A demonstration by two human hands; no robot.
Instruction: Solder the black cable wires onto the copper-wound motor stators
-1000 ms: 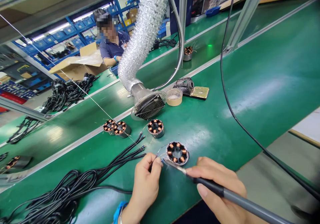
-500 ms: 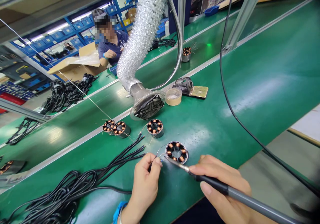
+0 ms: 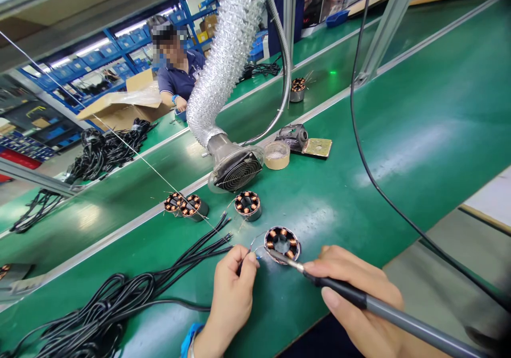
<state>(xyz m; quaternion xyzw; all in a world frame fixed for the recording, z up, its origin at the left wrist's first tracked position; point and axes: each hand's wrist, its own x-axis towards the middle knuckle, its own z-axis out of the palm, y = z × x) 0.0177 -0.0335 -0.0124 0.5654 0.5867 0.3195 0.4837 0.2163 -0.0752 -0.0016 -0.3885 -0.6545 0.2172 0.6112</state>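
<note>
My left hand [image 3: 233,289] pinches the end of a black cable [image 3: 187,301], whose thin wires stick out past the fingertips toward a motor stator [image 3: 294,240] wound with copper coils. In my right hand [image 3: 355,294] is a soldering iron [image 3: 383,315], gripped like a pen. Its metal tip lies over the near left rim of the stator; whether it touches is unclear. Fine wires run between the stator and my left fingertips. Another stator [image 3: 248,206] stands a little farther back, and two more stators [image 3: 192,207] sit together to its left.
A bundle of black cables [image 3: 107,305] covers the bench at the left. Beyond the stators hang a fume duct [image 3: 227,55] with a grilled fan [image 3: 239,172], a tape roll [image 3: 277,155] and an iron stand [image 3: 295,134]. A co-worker [image 3: 179,76] sits across the conveyor [image 3: 159,161].
The soldering iron's tip has shifted slightly right, away from the wires at my left fingertips. My left hand has stayed in place. The co-worker's hand has lowered.
</note>
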